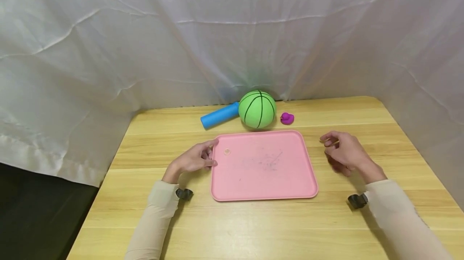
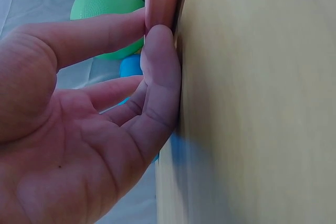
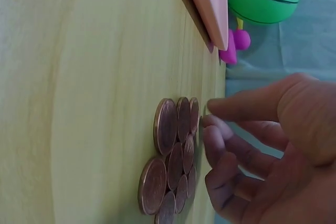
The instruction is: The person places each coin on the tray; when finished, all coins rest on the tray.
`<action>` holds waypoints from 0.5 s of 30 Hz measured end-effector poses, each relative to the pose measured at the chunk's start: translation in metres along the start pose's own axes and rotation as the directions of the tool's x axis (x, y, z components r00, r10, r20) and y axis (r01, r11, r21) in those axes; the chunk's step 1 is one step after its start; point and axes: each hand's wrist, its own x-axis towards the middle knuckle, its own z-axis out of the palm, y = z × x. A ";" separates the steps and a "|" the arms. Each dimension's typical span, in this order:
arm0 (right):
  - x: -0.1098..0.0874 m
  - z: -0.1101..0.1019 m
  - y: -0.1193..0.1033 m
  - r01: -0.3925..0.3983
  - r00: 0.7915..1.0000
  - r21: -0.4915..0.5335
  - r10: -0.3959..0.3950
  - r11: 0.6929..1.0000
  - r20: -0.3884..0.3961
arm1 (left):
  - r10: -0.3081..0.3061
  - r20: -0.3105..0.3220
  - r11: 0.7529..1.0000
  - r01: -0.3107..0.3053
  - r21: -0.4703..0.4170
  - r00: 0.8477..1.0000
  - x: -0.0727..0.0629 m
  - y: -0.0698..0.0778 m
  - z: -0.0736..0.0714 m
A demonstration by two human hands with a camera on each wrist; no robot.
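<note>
Pink tray (image 1: 246, 183) on bench (image 1: 268, 228): our L hand (image 1: 195, 157) pinches its L rim; our R hand (image 1: 346, 150), half-curled, empty, is beside coppery coins (image 3: 175, 166). Risk: lifting w/ 1 hand may tilt tray.

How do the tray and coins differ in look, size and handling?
Colour: the tray is pink; the coins are copper-coloured.
Shape and size: the tray is one large rounded rectangle; the coins are several small discs grouped together.
Handling: the left hand pinches the tray's edge; the right hand is beside the coins, with no contact showing.
Shared: each has a hand close by.
</note>
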 end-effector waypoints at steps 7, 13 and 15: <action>-0.003 -0.001 0.003 0.007 1.000 -0.047 -0.007 0.999 0.008 | 0.003 -0.007 1.000 -0.003 0.003 1.000 0.001 -0.001 0.001; -0.006 0.001 0.006 -0.001 1.000 -0.057 0.001 0.998 -0.003 | 0.007 -0.007 1.000 -0.007 0.014 1.000 0.002 -0.002 0.001; -0.007 0.001 0.006 -0.012 1.000 -0.052 0.012 0.999 -0.002 | 0.006 -0.007 1.000 -0.006 0.016 1.000 0.002 -0.001 0.000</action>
